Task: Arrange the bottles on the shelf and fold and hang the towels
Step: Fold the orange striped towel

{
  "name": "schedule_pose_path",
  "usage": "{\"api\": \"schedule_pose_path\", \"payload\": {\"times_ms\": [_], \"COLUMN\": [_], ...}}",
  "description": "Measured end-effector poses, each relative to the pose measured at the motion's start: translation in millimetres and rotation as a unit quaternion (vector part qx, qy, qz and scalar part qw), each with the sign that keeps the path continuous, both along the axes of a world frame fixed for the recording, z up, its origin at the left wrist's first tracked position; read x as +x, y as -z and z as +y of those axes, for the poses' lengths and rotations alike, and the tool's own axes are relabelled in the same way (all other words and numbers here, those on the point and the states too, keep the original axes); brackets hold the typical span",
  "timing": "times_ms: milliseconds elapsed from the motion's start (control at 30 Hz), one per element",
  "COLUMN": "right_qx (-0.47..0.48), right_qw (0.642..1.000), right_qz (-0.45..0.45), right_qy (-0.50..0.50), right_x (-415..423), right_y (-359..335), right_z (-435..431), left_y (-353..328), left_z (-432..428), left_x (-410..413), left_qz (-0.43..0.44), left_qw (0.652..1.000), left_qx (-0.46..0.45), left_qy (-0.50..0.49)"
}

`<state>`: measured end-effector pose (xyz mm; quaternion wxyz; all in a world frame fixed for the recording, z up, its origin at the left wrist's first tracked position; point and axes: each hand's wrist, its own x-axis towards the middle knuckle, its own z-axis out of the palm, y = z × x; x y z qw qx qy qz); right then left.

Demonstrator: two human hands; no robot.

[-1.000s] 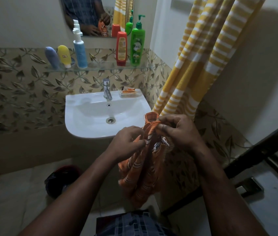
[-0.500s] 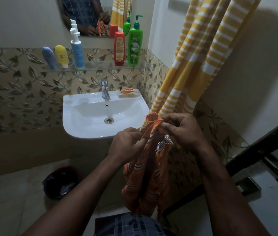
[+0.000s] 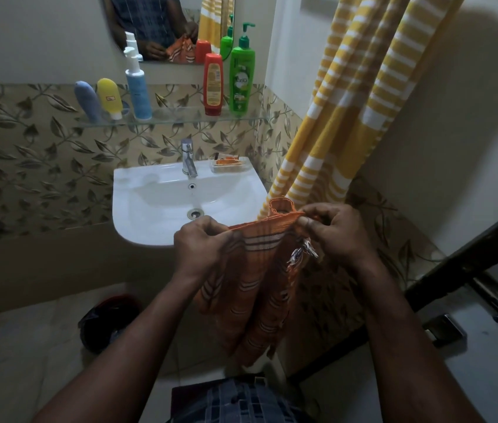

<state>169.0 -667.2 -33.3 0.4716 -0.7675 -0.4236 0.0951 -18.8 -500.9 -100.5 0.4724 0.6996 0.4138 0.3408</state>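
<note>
Towel (image 3: 257,285), orange with dark and white stripes, hangs in front of the near right edge of the sink (image 3: 150,209), held up by its top hem between 2 hands. The left hand (image 3: 202,245) pinches the hem at its left end, thumb and fingers curled onto the cloth. The right hand (image 3: 336,236) pinches the right end the same way, and a small loop of hem stands up just beside its fingertips. Between the 2 grips the hem is pulled nearly straight, and the rest of the towel falls in loose folds toward the floor (a frayed fringe (image 3: 302,254) of white and dark threads shows just under the right hand).

Behind, a glass shelf (image 3: 174,117) runs along the leaf-patterned wall above the sink and carries 5 bottles. At its left end stand a blue tube (image 3: 87,100) and a yellow tube (image 3: 109,97), close together, with a tall white-and-blue pump bottle (image 3: 138,87) just beside them. Toward the right end, well apart from those 3, a red bottle (image 3: 213,83) stands cap down next to a green pump bottle (image 3: 241,80).

A yellow striped cloth (image 3: 348,117) hangs down the right wall, its lower edge ending just behind the towel. A tap (image 3: 188,158) stands at the back edge of the sink and a soap dish (image 3: 229,164) sits on its back right corner. The mirror (image 3: 156,25) above the shelf reflects the hands and the towel. A dark bin (image 3: 110,322) sits on the floor below the sink's left side.
</note>
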Motion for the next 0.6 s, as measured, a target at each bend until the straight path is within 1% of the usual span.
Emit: {"api": "schedule_pose_path", "payload": {"times_ms": [167,300,333,400,433,500,533,600], "right_qx": [-0.008,-0.03,-0.031,-0.044,-0.068,-0.136,-0.154,-0.141], "right_qw": [1.0,0.999,0.999,0.997,0.993,0.978,0.973,0.981], "right_qz": [0.004,0.006,0.005,-0.022,-0.055,-0.124,-0.14,-0.126], "right_qy": [0.025,0.039,0.044,0.065,0.08,0.1,0.098,0.047], "right_x": [5.6,6.2,5.5,3.9,2.5,-3.3,-7.8,-21.7], "right_y": [4.0,8.0,9.0,10.6,11.7,15.1,17.1,19.7], "right_z": [1.1,1.3,2.1,4.4,6.0,8.6,9.3,10.0], "left_y": [0.1,-3.6,-4.3,-6.5,-7.6,-9.5,-10.6,-14.4], "left_z": [7.8,5.0,4.4,3.0,2.3,0.0,-1.7,-5.7], "left_x": [-9.8,-12.2,-11.8,-10.8,-10.4,-8.9,-8.2,-7.5], "left_qz": [0.009,0.004,0.003,-0.019,-0.031,-0.031,-0.024,-0.004], "left_qw": [0.996,0.994,0.994,0.996,0.994,0.993,0.992,0.99], "left_qx": [0.058,0.068,0.06,0.007,-0.019,-0.034,-0.032,-0.026], "left_qy": [0.066,0.091,0.089,0.092,0.099,0.109,0.116,0.137]}}
